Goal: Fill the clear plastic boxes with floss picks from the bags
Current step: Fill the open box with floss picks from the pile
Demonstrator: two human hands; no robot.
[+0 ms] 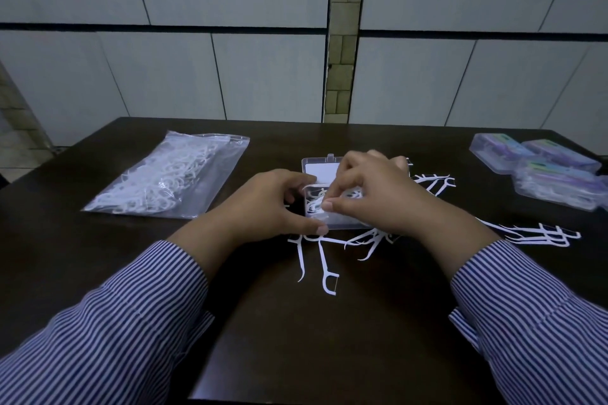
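An open clear plastic box [320, 168] lies in the middle of the dark table, its lid folded back and white floss picks in its near half. My left hand [266, 204] grips the box's left side, thumb at the near corner. My right hand [371, 191] hovers over the box, its fingers curled and pinching white floss picks inside it. A clear zip bag of floss picks [167, 177] lies to the left. Loose floss picks [324, 260] lie scattered in front of the box, and more floss picks [539, 233] lie to the right.
Several closed clear boxes [539, 171] with coloured inserts are stacked at the table's [296, 339] far right. A tiled wall stands behind the table. My striped sleeves cover the near corners.
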